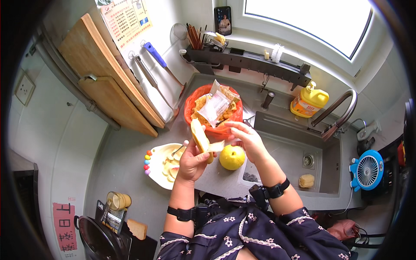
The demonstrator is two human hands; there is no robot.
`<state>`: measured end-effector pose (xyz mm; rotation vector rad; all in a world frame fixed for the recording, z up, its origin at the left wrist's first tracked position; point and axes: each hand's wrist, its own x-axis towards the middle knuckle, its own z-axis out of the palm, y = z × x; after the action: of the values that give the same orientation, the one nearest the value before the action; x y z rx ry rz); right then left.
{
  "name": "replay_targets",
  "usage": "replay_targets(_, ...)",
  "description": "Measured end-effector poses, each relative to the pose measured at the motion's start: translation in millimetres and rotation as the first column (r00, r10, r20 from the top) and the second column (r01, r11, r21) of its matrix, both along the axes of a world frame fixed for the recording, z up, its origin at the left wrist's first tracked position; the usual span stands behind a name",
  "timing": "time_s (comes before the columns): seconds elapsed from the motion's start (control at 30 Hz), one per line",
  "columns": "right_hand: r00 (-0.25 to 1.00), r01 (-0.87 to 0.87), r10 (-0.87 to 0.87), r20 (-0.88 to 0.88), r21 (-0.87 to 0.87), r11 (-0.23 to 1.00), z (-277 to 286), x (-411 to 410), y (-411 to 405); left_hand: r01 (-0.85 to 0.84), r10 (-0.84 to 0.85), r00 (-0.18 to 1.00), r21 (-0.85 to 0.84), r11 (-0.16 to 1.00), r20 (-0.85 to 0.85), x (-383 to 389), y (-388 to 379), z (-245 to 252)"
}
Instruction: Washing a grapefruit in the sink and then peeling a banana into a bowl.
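My left hand [194, 162] holds a partly peeled banana [200, 136] upright, with a strip of its peel hanging to the right. Just right of the banana is my right hand [245, 138], its fingers slightly curled and blurred; I see nothing in it. Below the fingers a round yellow fruit [232, 157] rests on the counter. Behind the banana stands a bin or bowl lined with a red plastic bag [191, 97], holding peels and clear plastic wrappers [215, 105]. Left of my left hand is a cream dish [159, 175] with colored beads on its handle, cut fruit pieces [169, 167] and a fork.
A steel sink [282, 156] with a faucet [349, 97] lies at right, a yellow detergent bottle [308, 100] behind it. Wooden cutting boards [113, 100] lean at left. A glass jar [118, 200], bread slice [137, 229] and black pot [97, 239] are at lower left; a blue fan [367, 170] stands far right.
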<state>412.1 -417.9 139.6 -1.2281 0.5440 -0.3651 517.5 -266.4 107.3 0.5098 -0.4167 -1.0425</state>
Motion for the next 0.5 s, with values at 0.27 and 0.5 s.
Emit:
replay_targets(0.27, 0.982, -0.187, 0.189, 0.031, -0.058, 0.981, 14.2, 15.9, 15.9, 0.047, -0.045, 0.994, -0.014, 0.999, 0.094, 0.5, -1.3, -9.9)
replay_targets(0.5, 0.983, -0.125, 0.119, 0.143, 0.033, 0.992, 5.2, 13.9, 17.8, 0.063, -0.063, 0.992, 0.004, 0.998, 0.105, -1.9, -3.9, -14.3)
